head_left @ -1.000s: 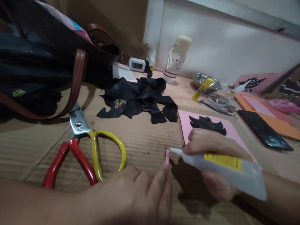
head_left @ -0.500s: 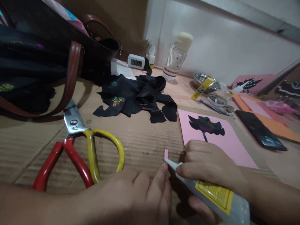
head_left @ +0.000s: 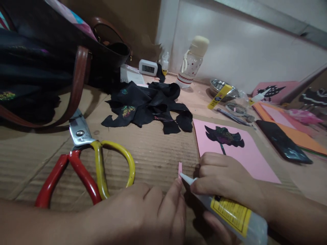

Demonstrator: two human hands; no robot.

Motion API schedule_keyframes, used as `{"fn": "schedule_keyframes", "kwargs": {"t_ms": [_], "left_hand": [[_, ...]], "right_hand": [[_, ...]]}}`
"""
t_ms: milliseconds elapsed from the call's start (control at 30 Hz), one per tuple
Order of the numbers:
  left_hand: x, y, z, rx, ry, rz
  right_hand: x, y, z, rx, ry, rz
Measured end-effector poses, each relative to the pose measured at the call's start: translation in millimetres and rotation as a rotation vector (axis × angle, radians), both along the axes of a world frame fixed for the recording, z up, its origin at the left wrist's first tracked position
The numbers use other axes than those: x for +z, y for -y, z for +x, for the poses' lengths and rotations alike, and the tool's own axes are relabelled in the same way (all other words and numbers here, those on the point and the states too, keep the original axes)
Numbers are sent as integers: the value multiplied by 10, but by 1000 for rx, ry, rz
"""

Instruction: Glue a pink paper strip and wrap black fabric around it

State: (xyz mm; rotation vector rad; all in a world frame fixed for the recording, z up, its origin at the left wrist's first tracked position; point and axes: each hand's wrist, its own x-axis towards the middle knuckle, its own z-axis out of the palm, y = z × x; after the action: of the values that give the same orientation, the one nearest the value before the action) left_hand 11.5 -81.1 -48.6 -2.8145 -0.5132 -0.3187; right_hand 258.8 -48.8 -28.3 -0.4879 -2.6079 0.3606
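At the lower centre, my left hand (head_left: 153, 211) has its fingertips closed on the lower end of a narrow pink strip (head_left: 180, 167). My right hand (head_left: 227, 177) is wrapped round a glue bottle (head_left: 230, 214) with a yellow label, tilted so its white nozzle touches or nearly touches the strip. Just beyond my right hand lies a pink sheet (head_left: 258, 160) bearing a black fabric flower shape (head_left: 224, 136) with a thin dark stem. Part of the sheet is hidden by that hand.
Red-and-yellow-handled scissors (head_left: 102, 170) lie at left, below a dark bag (head_left: 102, 58). Black fabric scraps (head_left: 148, 105) lie mid-table. Behind are a water bottle (head_left: 192, 63), a metal bowl (head_left: 214, 86) and a yellow glue stick (head_left: 219, 97). A phone (head_left: 283, 141) rests at right.
The glue bottle and my right hand have shifted very slightly left and down. My left hand still holds the pink strip.
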Motion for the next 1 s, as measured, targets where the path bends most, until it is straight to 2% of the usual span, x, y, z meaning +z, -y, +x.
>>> {"fn": "schedule_keyframes", "kwargs": {"t_ms": [233,367,567,700,867,1000], "left_hand": [[2,-10,-24,-21,-14,-53],[13,-7,-30,-33,-46,-57],[15,-21,-10,-14,-2,-27],[9,-29,12,-10,29,-40],[0,-38,-1,-25,61,-67],[-9,-54,-17,-67,24,-64]], "right_hand": [[29,-30,-1,-180,-55,63],[24,11,57,-177,-120,34],[-130,32,69,-61,-133,-73],[-101,7,10,-96,-149,-106],[-24,-20,-32,-163,-92,-22],[22,-50,-11,-281,-81,70]]}}
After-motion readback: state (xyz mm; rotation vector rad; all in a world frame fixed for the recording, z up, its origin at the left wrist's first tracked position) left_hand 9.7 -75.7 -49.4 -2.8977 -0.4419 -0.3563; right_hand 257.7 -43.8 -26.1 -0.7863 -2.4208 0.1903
